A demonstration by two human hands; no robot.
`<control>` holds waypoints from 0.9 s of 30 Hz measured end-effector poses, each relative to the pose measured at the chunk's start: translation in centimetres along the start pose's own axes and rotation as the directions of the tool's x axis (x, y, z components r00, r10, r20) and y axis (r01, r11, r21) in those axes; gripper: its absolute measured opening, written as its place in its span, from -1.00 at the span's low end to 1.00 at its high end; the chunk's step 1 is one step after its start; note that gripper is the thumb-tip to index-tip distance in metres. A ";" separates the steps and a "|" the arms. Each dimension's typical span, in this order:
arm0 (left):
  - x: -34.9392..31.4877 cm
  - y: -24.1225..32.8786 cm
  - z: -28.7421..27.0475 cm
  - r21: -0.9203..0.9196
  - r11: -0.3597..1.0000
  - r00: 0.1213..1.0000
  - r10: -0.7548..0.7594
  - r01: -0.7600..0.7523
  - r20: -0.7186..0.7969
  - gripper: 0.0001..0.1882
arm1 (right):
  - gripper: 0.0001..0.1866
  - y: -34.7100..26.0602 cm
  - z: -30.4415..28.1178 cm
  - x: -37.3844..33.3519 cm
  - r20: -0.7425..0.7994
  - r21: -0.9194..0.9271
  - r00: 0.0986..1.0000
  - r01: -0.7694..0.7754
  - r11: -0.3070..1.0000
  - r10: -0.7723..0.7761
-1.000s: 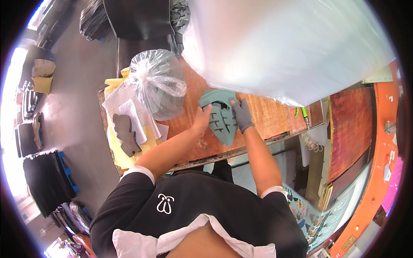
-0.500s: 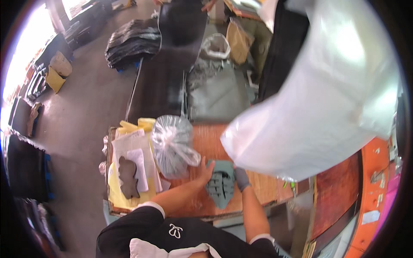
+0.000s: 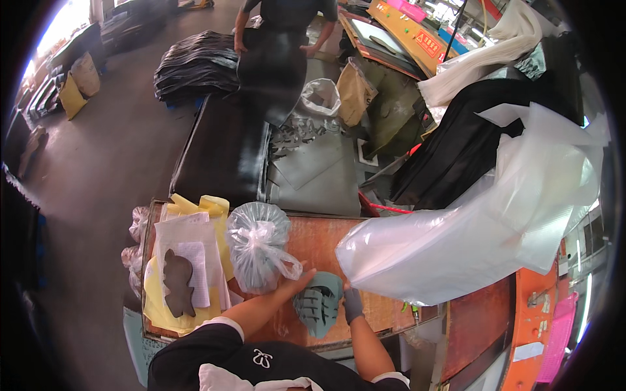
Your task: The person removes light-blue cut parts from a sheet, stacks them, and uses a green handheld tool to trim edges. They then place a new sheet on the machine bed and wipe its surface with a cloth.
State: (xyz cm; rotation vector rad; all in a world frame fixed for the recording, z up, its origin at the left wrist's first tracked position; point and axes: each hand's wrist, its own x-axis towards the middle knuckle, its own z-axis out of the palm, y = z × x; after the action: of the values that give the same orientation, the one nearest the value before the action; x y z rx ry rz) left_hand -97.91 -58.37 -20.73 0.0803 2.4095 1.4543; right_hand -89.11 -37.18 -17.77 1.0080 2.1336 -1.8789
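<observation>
A grey-green rubbery-looking sheet piece (image 3: 317,305), pointed at the lower end and cut with several dark slits, is between my hands over the wooden table (image 3: 319,238). It looks bent, and its slits gape. My bare left hand (image 3: 300,281) grips its upper left edge. On its right edge is my right hand (image 3: 353,304), in a grey glove and closed on it; some fingers of both hands are hidden. Beside my left hand stands a knotted clear plastic bag (image 3: 259,241), its contents unclear.
Papers (image 3: 186,238) and a dark shaped cutout (image 3: 178,283) lie at the left. A large translucent plastic sheet (image 3: 450,247) hangs over the right side. Green-handled snips (image 3: 413,313) lie near the right edge. Across the table, another person (image 3: 287,16) handles black sheet material (image 3: 270,72).
The view has shifted, showing more of the other person. The grey-green piece has gone from flat to bent, its slits wider apart. The plastic sheet hangs lower in view.
</observation>
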 end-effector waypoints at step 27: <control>-12.5 0.5 1.7 -0.630 0.612 0.840 -0.528 0.477 0.123 -0.22 | -0.58 16.4 -9.2 -9.3 -0.155 -0.105 0.978 0.125 0.987 -0.140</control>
State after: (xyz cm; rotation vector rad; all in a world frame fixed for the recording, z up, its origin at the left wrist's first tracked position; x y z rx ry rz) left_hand -85.61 -59.33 -17.99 -0.7715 1.6160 1.8890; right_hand -69.96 -32.27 -24.78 1.0567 2.4134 -1.7871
